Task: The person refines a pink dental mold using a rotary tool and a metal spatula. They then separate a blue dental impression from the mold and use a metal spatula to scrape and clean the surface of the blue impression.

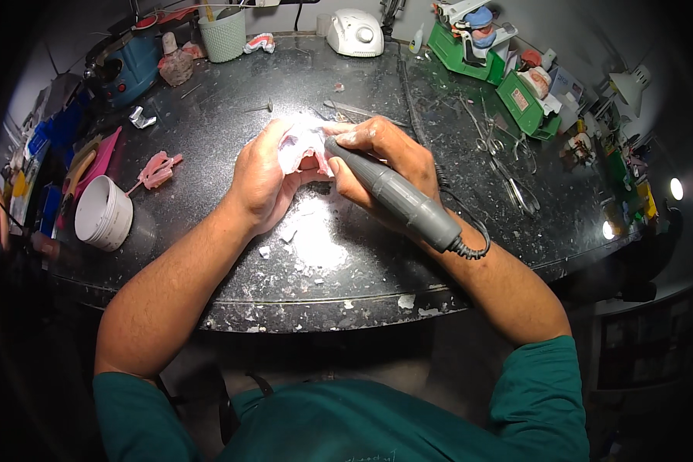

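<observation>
A pink-and-white denture piece with plaster on it [304, 154] is held over the middle of the bench. My left hand [262, 173] is closed around its left side. In my right hand [385, 158] lies a grey rotary handpiece [396, 196], gripped near its front end, its corded back end slanting down to the right. The handpiece's tip meets or nearly meets the right side of the piece; the bit itself is hidden. White plaster chips [289, 235] are scattered on the bench below my hands.
A white tub [104, 215] and a pink piece [158, 169] stand left. At the back are a perforated pot [223, 37] and a white control unit [356, 33]. Green trays [525, 108] hold dental models at right, near metal hand tools [516, 185]. The handpiece cord [481, 239] loops right.
</observation>
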Tool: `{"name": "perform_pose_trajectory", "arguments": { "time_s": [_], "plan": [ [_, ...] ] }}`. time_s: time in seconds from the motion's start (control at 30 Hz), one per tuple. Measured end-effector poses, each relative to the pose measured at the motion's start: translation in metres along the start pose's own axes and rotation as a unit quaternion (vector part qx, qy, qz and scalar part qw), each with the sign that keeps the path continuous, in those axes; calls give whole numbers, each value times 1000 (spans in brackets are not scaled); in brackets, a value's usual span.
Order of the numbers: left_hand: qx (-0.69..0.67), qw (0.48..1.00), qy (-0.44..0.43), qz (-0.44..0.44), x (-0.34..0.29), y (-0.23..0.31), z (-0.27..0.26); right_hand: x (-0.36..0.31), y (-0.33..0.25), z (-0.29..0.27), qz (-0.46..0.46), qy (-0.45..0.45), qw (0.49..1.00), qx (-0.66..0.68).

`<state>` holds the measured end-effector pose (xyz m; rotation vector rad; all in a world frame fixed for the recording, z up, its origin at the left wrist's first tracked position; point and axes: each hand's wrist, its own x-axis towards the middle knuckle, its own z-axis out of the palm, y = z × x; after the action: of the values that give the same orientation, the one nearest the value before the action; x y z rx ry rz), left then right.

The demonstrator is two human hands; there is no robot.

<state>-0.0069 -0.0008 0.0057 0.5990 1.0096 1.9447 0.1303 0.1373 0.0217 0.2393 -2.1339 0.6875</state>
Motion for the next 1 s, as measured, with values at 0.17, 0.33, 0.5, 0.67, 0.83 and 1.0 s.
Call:
{"name": "perform_pose_trajectory", "arguments": {
  "time_s": [0.17, 0.33, 0.5, 0.67, 0.83, 1.0],
  "plan": [
    [2, 1000, 9, 0, -1, 1, 1, -1, 0, -2, -5, -6, 1000, -18],
    [8, 1000, 24, 0, -5, 3, 3, -2, -3, -1, 10, -12, 1000, -3],
    [13, 1000, 17, 4, -6, 4, 8, -2, -3, -3, -18, -9, 1000, 13],
    [15, 1000, 18, -5, -4, 5, 7, -3, 3, -1, -26, 5, 999, 27],
    [22, 1000, 16, 0, -3, 3, 6, -1, -1, 0, -3, 1, 1000, 21],
    [15, 1000, -13, -10, -1, 2, -2, -1, -1, 0, 6, 0, 1000, 12]
  ]
}}
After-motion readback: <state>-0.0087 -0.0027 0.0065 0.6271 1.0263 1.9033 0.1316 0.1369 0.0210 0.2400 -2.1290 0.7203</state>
